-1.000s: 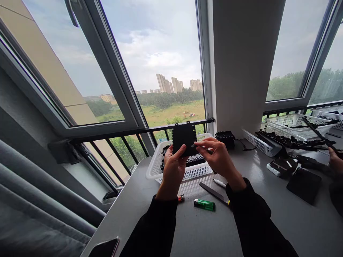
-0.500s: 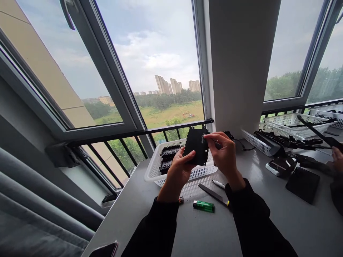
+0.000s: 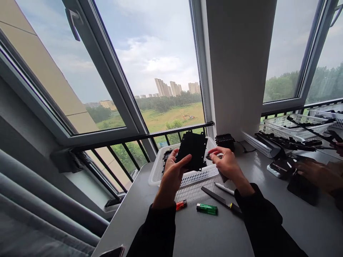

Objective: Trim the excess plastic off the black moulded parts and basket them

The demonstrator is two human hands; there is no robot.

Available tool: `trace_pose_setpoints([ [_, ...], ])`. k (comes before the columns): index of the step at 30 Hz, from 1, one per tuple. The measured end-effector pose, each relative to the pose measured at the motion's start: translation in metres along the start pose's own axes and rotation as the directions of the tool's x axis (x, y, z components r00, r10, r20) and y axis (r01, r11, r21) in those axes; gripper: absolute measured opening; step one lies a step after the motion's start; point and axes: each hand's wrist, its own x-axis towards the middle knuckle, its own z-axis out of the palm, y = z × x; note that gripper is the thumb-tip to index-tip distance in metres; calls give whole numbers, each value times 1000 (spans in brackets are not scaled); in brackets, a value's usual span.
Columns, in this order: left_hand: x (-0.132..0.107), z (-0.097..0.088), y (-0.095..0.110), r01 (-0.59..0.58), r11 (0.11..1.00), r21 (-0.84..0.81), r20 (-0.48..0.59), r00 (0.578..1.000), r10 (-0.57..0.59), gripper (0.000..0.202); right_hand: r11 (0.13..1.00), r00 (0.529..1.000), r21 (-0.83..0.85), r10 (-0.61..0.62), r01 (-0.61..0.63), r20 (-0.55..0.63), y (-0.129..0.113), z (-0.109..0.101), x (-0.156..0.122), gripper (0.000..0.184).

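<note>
My left hand (image 3: 173,166) grips a flat black plastic panel (image 3: 193,150) with notched, tabbed edges, thumb across its face. The panel is held up tilted in front of a white plastic basket (image 3: 197,175) that has more black parts in it. Just right of the panel, apart from it, my right hand (image 3: 226,162) is closed in a pinch. Something small and dark shows at its fingertips, too unclear to name. On the table below lie a green lighter (image 3: 207,209), a red lighter (image 3: 181,204), a flat file (image 3: 214,195) and a white marker (image 3: 224,188).
A stack of black parts (image 3: 224,140) stands behind my right hand. At right are white baskets (image 3: 297,130), long black strips, a dark pad (image 3: 302,189) and another person's blurred hand (image 3: 318,175). A phone (image 3: 114,252) lies at the near left edge. Windows and a railing border the table.
My right hand has come off the panel's face and moved right and down. The pale patch on the panel no longer shows. The other person's hand has reached in over the dark pad.
</note>
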Motion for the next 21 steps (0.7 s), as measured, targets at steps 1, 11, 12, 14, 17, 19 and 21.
trace_pose_setpoints([
  [1, 0, -1, 1, -22, 1000, 22, -18, 1000, 22, 58, 1000, 990, -17, 9, -7, 141, 1, 6, -10, 15],
  [11, -3, -9, 8, -214, 959, 188, 83, 976, 201, 42, 933, 954, 297, 121, -204, 274, 44, 45, -75, 37],
  [12, -3, -10, 6, -209, 950, 233, 138, 974, 181, 42, 879, 940, 396, 142, -264, 310, 48, 45, -74, 42],
  [14, -6, -11, 2, -232, 909, 345, 252, 956, 148, 40, 739, 898, 554, 159, -384, 410, 53, 44, -72, 50],
  [17, -11, -10, -8, -358, 775, 520, 398, 905, 151, 30, 520, 834, 676, 143, -521, 533, 59, 37, -71, 55],
  [19, -16, -10, -15, -450, 666, 595, 488, 861, 145, 24, 393, 808, 719, 126, -573, 575, 65, 32, -71, 59],
  [21, -20, -12, -19, -522, 591, 615, 580, 807, 111, 21, 303, 800, 743, 146, -596, 582, 71, 28, -72, 63],
])
